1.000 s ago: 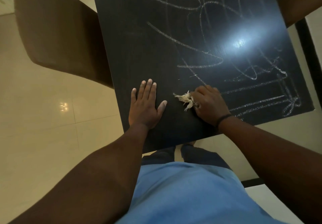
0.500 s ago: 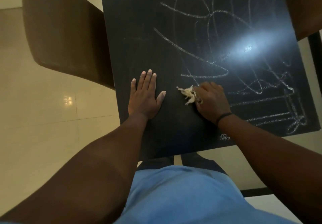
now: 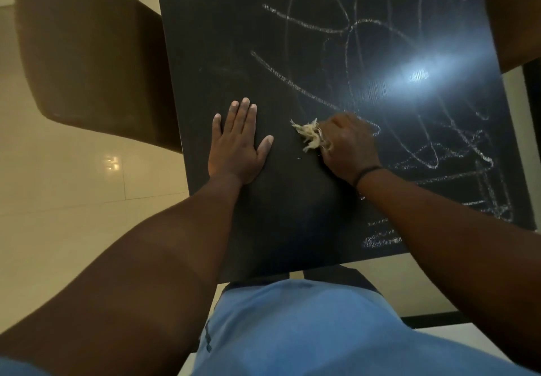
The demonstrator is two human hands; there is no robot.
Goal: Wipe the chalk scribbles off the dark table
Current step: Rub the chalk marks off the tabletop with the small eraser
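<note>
The dark table fills the upper middle of the head view. White chalk scribbles cover its right half and near right corner; the left part looks bare. My right hand is closed on a frayed pale cloth scrap, which is pressed on the tabletop at the left end of the scribbles. My left hand lies flat on the table with fingers spread, a short gap left of the cloth.
A brown chair stands at the table's left side, another brown chair at the far right. Pale glossy floor tiles lie to the left. My blue shirt is against the near table edge.
My right hand with the cloth has slid away from me along the table, over the chalk line. The left hand stays flat in place. The view has shifted slightly.
</note>
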